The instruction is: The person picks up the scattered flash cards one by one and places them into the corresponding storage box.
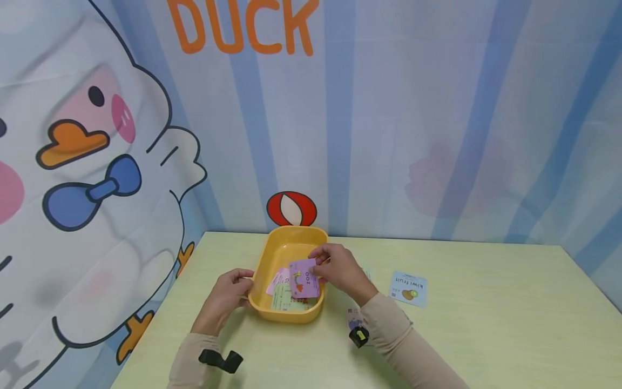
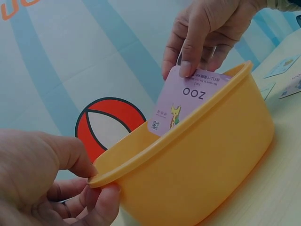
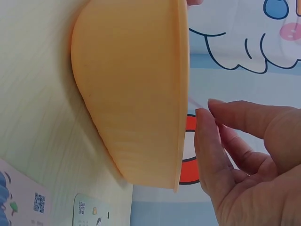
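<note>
A yellow plastic basin (image 1: 295, 246) stands on the table. My left hand (image 1: 225, 297) pinches its left rim between thumb and fingers, seen closely in the left wrist view. Over the basin's right part, my right hand (image 1: 342, 270) pinches a purple flash card (image 1: 301, 282) by its edge. The word "zoo" and a giraffe show on that card in the left wrist view. Beneath it in the basin lie a pink card (image 1: 275, 281) and a green card (image 1: 283, 300), partly covered. The right wrist view shows the basin's outer wall (image 3: 136, 94) hiding its contents.
A blue kiwi fruit card (image 1: 408, 289) lies on the table (image 1: 495, 324) right of my right hand. Under my right forearm are a purplish card (image 1: 353, 317) and a green card (image 1: 367, 273), both partly hidden. A printed duck curtain (image 1: 389, 108) hangs behind the table.
</note>
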`<control>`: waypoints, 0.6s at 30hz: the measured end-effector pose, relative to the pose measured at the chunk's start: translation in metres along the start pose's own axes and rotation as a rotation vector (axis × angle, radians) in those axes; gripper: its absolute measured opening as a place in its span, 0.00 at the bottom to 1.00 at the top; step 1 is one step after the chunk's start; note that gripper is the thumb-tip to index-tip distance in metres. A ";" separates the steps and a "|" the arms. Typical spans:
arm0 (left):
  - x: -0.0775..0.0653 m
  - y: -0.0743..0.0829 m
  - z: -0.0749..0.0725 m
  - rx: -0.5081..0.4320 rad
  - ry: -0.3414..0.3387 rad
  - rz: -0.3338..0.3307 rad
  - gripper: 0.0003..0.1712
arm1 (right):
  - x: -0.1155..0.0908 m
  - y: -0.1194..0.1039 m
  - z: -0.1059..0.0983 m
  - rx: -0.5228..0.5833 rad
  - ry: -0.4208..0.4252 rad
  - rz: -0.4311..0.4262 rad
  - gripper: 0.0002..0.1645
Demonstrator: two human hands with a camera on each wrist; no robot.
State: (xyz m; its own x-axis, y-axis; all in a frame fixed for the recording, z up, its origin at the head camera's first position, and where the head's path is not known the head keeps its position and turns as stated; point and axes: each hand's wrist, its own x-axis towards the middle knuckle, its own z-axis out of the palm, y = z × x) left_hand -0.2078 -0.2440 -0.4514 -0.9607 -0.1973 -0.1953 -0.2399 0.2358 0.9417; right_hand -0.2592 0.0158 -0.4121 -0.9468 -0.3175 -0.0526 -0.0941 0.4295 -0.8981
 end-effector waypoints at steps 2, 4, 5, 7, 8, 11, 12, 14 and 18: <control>0.001 0.000 0.000 0.003 0.002 -0.004 0.19 | 0.000 0.000 0.000 -0.014 0.003 -0.007 0.13; 0.002 0.000 0.000 0.005 0.004 -0.005 0.19 | -0.001 0.000 0.000 -0.025 0.004 -0.016 0.13; 0.002 -0.001 0.001 0.007 0.005 -0.008 0.19 | -0.001 0.000 -0.001 -0.031 0.005 -0.022 0.12; 0.003 -0.001 0.001 0.011 0.006 -0.008 0.19 | -0.002 0.001 -0.001 -0.039 0.005 -0.033 0.12; 0.004 -0.001 0.001 0.012 0.007 -0.008 0.19 | -0.002 0.001 -0.001 -0.040 0.004 -0.039 0.12; 0.004 -0.001 0.001 0.016 0.007 -0.007 0.19 | -0.002 0.001 -0.001 -0.044 0.001 -0.051 0.12; 0.003 -0.001 0.001 0.021 0.007 -0.007 0.19 | -0.003 0.001 -0.001 -0.044 0.000 -0.053 0.12; 0.003 -0.001 0.001 0.028 0.006 -0.012 0.19 | -0.003 0.001 -0.002 -0.048 0.001 -0.058 0.12; 0.002 -0.001 0.000 0.030 0.003 -0.010 0.19 | -0.005 0.001 -0.004 -0.080 0.010 -0.063 0.10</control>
State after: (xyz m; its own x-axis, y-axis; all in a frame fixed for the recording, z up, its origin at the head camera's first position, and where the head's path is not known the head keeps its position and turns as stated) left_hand -0.2094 -0.2447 -0.4529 -0.9578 -0.2024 -0.2038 -0.2536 0.2627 0.9309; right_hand -0.2561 0.0214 -0.4111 -0.9411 -0.3382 0.0075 -0.1776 0.4751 -0.8618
